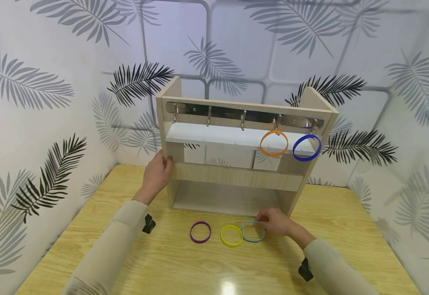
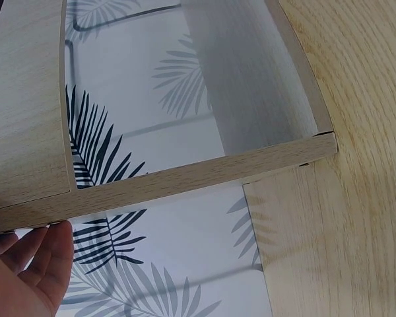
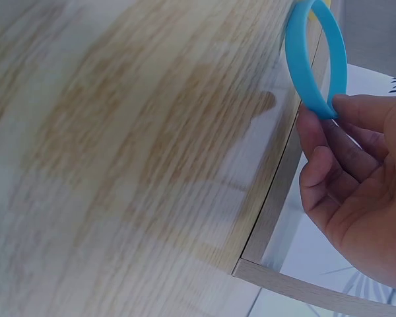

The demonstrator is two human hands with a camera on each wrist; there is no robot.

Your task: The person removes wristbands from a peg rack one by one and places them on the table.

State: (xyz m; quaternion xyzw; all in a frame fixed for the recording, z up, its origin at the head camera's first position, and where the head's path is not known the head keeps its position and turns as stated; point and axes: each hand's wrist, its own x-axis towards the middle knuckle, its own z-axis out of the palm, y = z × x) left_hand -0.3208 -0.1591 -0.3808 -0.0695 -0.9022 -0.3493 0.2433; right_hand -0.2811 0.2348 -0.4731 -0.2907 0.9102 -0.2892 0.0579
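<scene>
- The cyan band (image 3: 301, 72) is before the rack's right end, just beside the yellow band (image 1: 231, 246); I cannot tell whether it clears the table (image 1: 170, 266).
- My right hand (image 1: 275, 221) pinches its right edge; I should press lightly, leaving the loop round.
- My left hand (image 1: 157, 174) is clamped on the left side of the rack (image 1: 236, 176); I should brace it firmly.
- The purple band (image 1: 200, 242) lies left of the yellow.

Both arms (image 1: 107, 246) forward, left hand (image 1: 157, 173) higher, right hand (image 1: 276, 221) lower in a thumb-and-finger pinch
</scene>
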